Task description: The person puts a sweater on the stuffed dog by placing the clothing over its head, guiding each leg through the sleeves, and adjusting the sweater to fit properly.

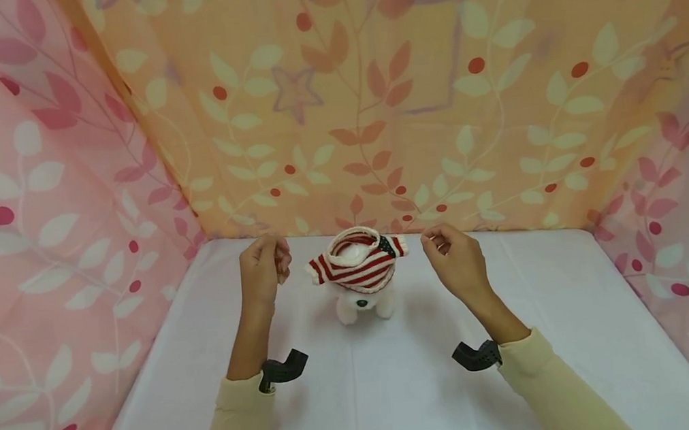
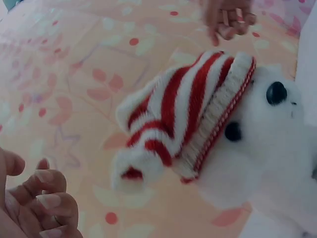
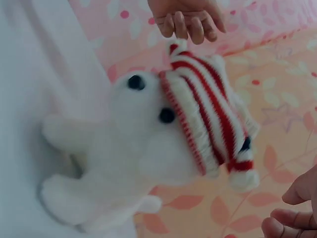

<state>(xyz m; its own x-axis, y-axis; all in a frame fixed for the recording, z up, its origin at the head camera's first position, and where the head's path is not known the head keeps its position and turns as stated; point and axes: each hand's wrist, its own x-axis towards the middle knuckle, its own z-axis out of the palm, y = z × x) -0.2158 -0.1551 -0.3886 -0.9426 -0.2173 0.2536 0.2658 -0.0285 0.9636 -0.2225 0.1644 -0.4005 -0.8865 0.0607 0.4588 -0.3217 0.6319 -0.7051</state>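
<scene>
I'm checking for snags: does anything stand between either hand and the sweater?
Nothing visible does: the left hand and right hand flank the sweater, with open space between. The toy is beneath it, blocking neither.

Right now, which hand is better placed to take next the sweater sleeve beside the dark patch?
Likely the right hand. It hovers outside that sleeve, empty and not touching it. The left hand, also empty, is beside the opposite sleeve, so it would have to reach across the striped knit sweater.
</scene>
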